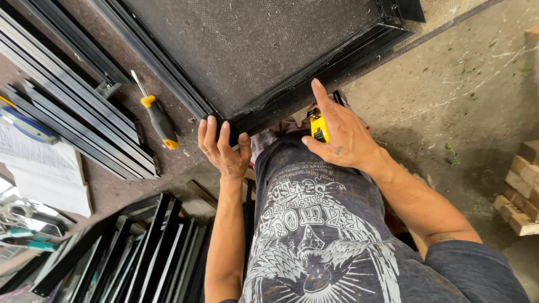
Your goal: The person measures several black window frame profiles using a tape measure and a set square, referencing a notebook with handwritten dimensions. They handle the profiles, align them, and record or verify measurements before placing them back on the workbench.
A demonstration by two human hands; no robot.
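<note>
A black metal screen frame (337, 59) with dark mesh (247, 45) lies on a brown table, one corner pointing toward me. My left hand (223, 148) grips that near corner, fingers curled over the frame's edge. My right hand (342, 134) holds a yellow and black utility knife (319, 127) against the frame's near rail, index finger stretched out along the rail. Loose mesh sticks out past the frame's edge beside the knife.
A screwdriver (158, 116) with a black and yellow handle lies on the table left of the frame. Stacked black frame profiles (67, 106) lie at left, more frames (140, 252) stand below. Papers (45, 168) sit at far left, bricks (522, 191) on the concrete floor at right.
</note>
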